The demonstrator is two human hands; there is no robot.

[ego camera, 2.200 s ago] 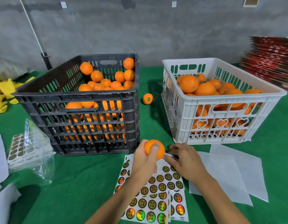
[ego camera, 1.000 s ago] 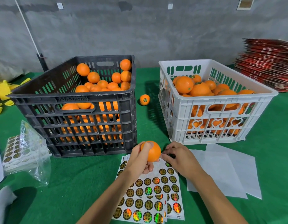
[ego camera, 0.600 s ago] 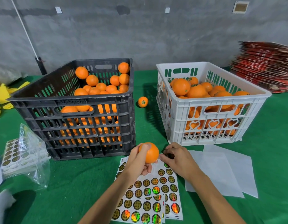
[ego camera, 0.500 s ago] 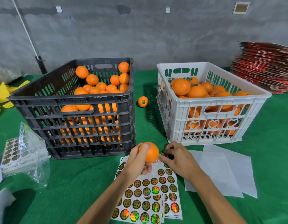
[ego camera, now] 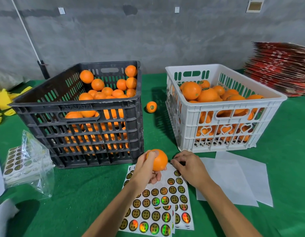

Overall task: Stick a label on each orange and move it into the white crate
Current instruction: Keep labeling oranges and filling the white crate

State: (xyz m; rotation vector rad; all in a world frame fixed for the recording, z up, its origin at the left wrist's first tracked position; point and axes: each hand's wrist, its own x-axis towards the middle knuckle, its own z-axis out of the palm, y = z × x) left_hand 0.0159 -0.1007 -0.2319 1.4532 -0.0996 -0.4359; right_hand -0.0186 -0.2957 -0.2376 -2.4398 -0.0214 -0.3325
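Left hand [ego camera: 144, 170] grip holds orange [ego camera: 158, 159] — right hand [ego camera: 189, 166] grip pinching at label sheet [ego camera: 165, 199] edge.

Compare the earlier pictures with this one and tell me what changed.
Little changed. The left hand kept its grip on the orange and lifted it slightly above the sticker sheet. The right hand stayed at the sheet's top edge, fingers working at a label. Both crates, the loose orange and the papers stayed put.
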